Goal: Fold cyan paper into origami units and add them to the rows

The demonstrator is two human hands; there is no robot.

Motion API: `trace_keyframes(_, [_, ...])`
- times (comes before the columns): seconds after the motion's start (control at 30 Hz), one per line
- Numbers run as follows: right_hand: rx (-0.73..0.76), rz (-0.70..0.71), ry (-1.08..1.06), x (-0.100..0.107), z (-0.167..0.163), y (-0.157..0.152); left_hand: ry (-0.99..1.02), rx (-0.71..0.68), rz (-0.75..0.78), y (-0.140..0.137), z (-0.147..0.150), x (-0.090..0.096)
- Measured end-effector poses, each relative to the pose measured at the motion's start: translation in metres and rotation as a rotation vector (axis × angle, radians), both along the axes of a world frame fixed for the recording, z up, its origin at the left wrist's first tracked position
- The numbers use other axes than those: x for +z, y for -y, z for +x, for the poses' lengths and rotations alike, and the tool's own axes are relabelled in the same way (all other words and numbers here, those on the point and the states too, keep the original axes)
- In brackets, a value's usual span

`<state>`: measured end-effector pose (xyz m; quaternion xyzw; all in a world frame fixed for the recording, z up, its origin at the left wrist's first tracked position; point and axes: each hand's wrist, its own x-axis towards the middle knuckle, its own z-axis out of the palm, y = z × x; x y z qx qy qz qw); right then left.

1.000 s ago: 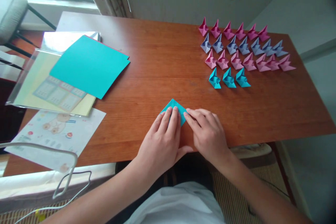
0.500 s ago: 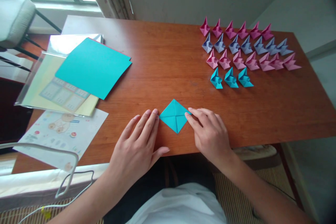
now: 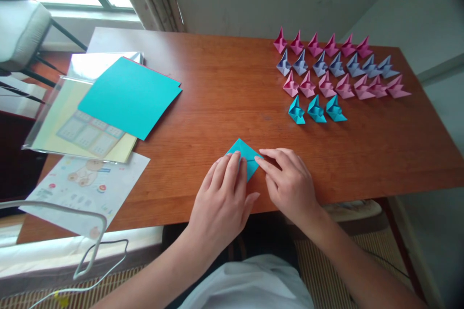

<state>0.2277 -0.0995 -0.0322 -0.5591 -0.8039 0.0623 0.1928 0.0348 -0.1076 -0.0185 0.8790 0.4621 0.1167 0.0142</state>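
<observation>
- Turquoise folded paper (image 3: 248, 151) lies near the table's (image 3: 203, 120) front edge.
- Left hand (image 3: 222, 195) rests flat across it, fingers outstretched.
- Right hand (image 3: 292, 181) curls at its right corner; whether pinching, I cannot tell.

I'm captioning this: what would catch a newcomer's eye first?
Probably the rows of folded paper figures, pink, lavender and turquoise, on the right of the table. Next, the turquoise sheet at left, then the small folded turquoise paper partly under the left hand, near the front edge.
</observation>
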Motion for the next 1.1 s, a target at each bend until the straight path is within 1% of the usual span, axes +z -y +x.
trace_keyframes(0.1, [0.003,0.021,-0.014,-0.003,0.001,0.000,-0.028,0.008,-0.010,0.000,0.007,-0.008])
trace_keyframes(0.23, [0.039,0.052,-0.049,-0.009,0.012,0.000,-0.024,-0.015,0.011,0.001,0.004,-0.013])
trace_keyframes(0.33, [0.029,0.079,0.019,-0.010,0.020,0.004,-0.007,-0.023,0.011,-0.001,0.002,-0.013])
trace_keyframes(0.43, [0.020,0.055,0.070,-0.007,0.021,0.007,0.030,-0.026,0.012,-0.002,0.001,-0.013])
trace_keyframes(0.5, [-0.007,0.040,0.029,-0.005,0.018,0.007,0.057,-0.021,0.006,-0.003,0.000,-0.013])
trace_keyframes(0.6, [-0.111,0.038,-0.060,-0.001,0.011,0.002,0.094,-0.010,-0.019,-0.002,-0.002,-0.014])
trace_keyframes(0.7, [-0.212,-0.021,-0.071,0.004,0.001,-0.007,0.143,0.004,-0.050,-0.002,-0.003,-0.015])
trace_keyframes(0.83, [-0.282,-0.135,-0.047,0.011,-0.018,-0.018,0.234,0.030,-0.072,-0.001,-0.005,-0.017])
trace_keyframes(0.97, [-0.290,-0.203,-0.025,0.013,-0.028,-0.027,0.264,0.031,-0.067,0.000,-0.005,-0.018])
trace_keyframes(1.1, [-0.271,-0.224,-0.061,0.012,-0.026,-0.031,0.256,0.036,-0.075,0.000,-0.005,-0.019])
